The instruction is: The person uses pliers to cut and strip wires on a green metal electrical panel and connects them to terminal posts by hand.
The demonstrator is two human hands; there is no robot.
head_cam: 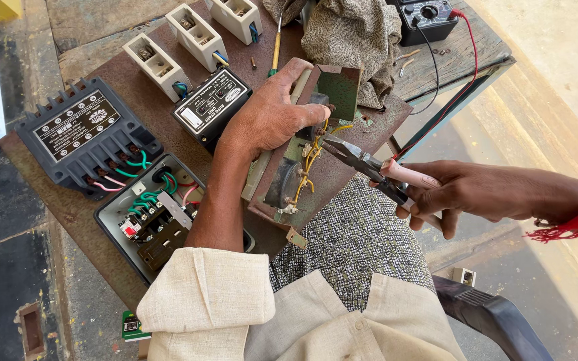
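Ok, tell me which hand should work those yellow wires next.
Probably the right hand: it grips the pliers, whose tips already sit at the yellow wires. The left hand is clamped over the top of the rusty panel, steadying it.

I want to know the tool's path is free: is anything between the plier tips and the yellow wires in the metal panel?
Nothing visible. The pliers in the right hand point straight at the yellow wires. The left hand grips the metal panel from above, its fingers just over the wires, not across the tips.
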